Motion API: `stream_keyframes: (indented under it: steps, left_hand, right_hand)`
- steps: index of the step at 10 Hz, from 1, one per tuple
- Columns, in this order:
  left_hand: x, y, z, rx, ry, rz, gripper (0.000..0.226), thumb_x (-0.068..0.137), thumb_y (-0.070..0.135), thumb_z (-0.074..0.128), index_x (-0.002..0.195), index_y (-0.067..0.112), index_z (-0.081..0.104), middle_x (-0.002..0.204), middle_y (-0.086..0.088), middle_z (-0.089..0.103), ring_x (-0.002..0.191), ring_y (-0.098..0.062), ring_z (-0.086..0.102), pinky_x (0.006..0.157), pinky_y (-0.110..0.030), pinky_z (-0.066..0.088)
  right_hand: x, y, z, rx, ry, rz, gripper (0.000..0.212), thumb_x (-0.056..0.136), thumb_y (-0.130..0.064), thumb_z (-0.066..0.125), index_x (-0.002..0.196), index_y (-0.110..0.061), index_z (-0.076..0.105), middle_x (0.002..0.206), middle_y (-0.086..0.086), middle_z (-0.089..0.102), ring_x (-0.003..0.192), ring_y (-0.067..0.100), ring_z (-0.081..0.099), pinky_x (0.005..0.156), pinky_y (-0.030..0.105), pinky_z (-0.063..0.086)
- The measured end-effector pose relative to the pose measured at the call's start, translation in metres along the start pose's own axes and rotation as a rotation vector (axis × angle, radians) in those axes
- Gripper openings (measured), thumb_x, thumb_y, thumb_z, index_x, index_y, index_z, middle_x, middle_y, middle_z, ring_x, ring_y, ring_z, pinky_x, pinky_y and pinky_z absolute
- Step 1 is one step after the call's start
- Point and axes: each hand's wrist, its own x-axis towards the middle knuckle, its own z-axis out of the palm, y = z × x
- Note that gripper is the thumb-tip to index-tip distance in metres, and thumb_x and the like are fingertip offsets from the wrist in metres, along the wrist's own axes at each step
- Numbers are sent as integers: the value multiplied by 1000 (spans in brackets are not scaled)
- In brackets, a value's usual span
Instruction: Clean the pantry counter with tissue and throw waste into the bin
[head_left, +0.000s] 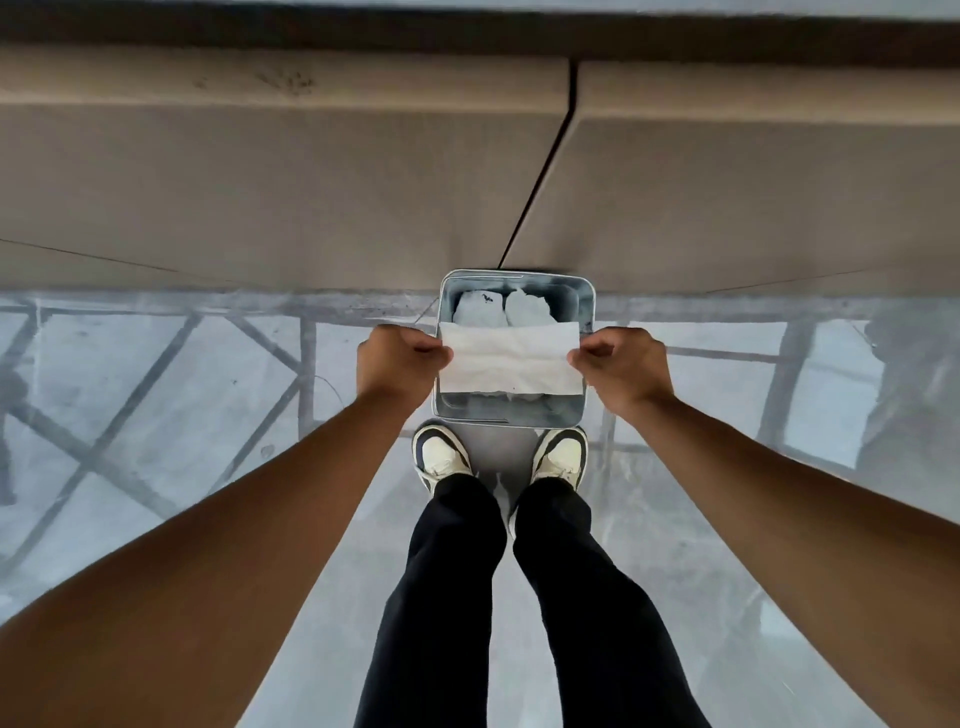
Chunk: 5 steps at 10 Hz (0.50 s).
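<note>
Tissue (509, 357) pinched flat at both short edges: left hand (397, 361) grip clenched on left edge, right hand (621, 366) grip clenched on right. Stretched directly above open bin (584, 299), which holds crumpled white waste. Disposal step, judged near done. Next: release both grips together, let sheet drop inside rim. Shoes just behind bin, cabinet front beyond.

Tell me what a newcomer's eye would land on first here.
First, the white tissue stretched flat between the left hand and the right hand, at the centre of the view. Right below it stands the open bin, against the cabinet front, with crumpled tissues already inside. The person's shoes stand at the bin's near edge.
</note>
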Motion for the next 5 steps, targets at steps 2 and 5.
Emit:
stream_keyframes:
  steps: [2, 5]
  left_hand:
    - [14, 1, 20, 156, 4, 65, 41, 78, 13, 66, 41, 12, 50, 36, 0, 37, 39, -11, 34, 52, -24, 38]
    - [8, 9, 29, 307, 23, 80, 39, 80, 23, 70, 46, 16, 51, 48, 2, 45, 60, -28, 52, 50, -25, 34]
  right_hand:
    - [14, 7, 25, -1, 26, 41, 8, 84, -25, 69, 85, -21, 76, 80, 0, 75, 80, 17, 69, 76, 26, 54]
    - [12, 3, 28, -3, 38, 79, 16, 84, -25, 64, 93, -21, 77, 93, 0, 76, 88, 19, 69, 82, 29, 56]
